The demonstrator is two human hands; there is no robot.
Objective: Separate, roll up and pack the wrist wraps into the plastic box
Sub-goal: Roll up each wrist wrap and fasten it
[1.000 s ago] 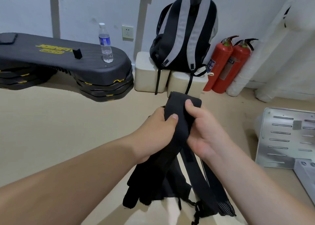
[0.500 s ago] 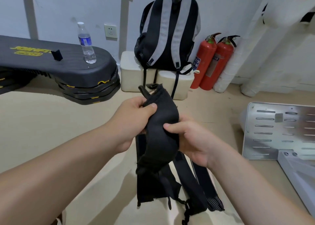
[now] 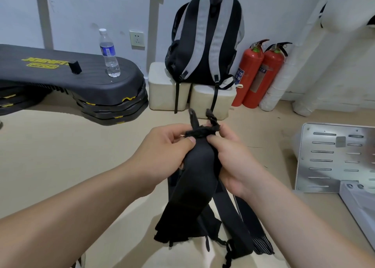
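So the black wrist wraps (image 3: 194, 176) are up in the air right in the middle, bunched together, and both hands have them by the top end. The left hand (image 3: 168, 152) is curled around the upper left edge, thumb pressed on the front of the fabric. The right hand (image 3: 229, 160) pinches the same top edge from the other side, thumb tip nearly touching the left one. Two little thumb loops (image 3: 192, 119) stick up above the fingers. Everything else just hangs down below the hands: a wide padded piece in front, narrower straps behind it, and a striped end dangling lowest on the right. Can't tell how many wraps are tangled in there. Under all that is a plain beige floor (image 3: 60, 156). Off to the left there's a stack of black step platforms (image 3: 71, 85) with yellow lettering, and a water bottle (image 3: 108, 53) stands on top. Straight ahead a black and grey backpack (image 3: 207, 38) sits on two white boxes (image 3: 168, 87) against the pale wall, with a wall socket (image 3: 137, 39) to its left and two red fire extinguishers (image 3: 259, 73) just to its right. A slotted metal plate (image 3: 334, 156) lies at the right.
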